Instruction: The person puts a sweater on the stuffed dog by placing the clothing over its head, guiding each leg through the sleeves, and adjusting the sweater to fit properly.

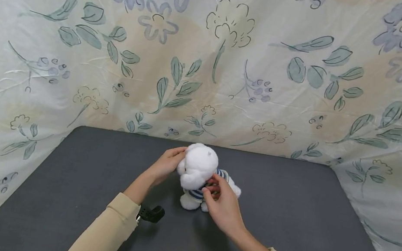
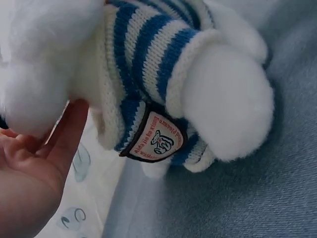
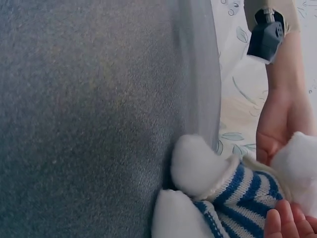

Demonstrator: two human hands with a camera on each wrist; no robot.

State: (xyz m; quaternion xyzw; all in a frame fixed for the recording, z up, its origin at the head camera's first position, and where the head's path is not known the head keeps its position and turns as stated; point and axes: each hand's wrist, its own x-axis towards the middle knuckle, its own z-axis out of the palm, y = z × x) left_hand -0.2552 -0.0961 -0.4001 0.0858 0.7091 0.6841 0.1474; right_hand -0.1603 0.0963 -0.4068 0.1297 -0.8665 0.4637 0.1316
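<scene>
A white plush toy in a blue-and-white striped knit sweater sits upright on the dark grey table. On its sweater is a dark-edged patch with red lettering and a small drawing. My left hand cups the side of the toy's head, its thumb side at the neck below the fluffy cheek and some fingers hidden behind the head. At the toy's other side my right hand touches the sweater near the neck, fingers loosely extended and thumb apart from them.
The grey table extends around the toy, its back edge just behind the head. A floral curtain hangs behind and along both sides. Black wrist cameras sit below both hands, close over the tabletop.
</scene>
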